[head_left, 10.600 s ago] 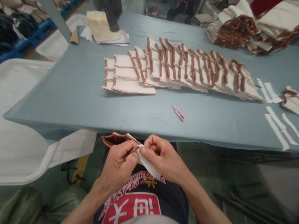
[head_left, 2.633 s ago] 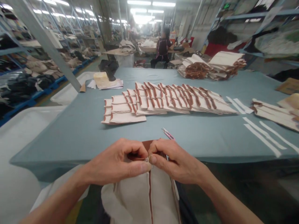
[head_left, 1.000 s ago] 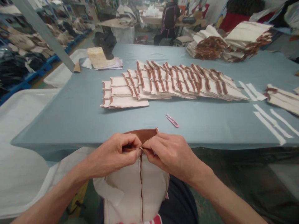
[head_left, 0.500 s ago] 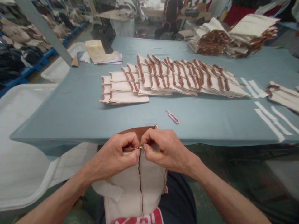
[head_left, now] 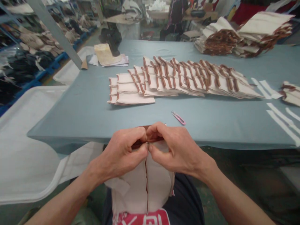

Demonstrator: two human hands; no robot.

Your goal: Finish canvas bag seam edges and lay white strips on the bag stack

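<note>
A cream fabric piece with a brown seam down its middle hangs from the table edge over my lap. My left hand pinches its brown-edged top at the seam. Right beside it, my right hand pinches the same edge from the other side, fingertips meeting at the seam. A small shiny bit shows between the fingertips, too small to name. Pink-handled thread snips lie on the table beyond my hands.
Overlapping cream pieces with brown edges lie across the blue table. Stacked pieces stand at the back right. White strips lie at the right. A white bin is at the left. A person sits far back.
The view has turned slightly left, so everything sits further right. My hands stay on the top edge, their fingertips now closer together, covering more of the brown inside.
</note>
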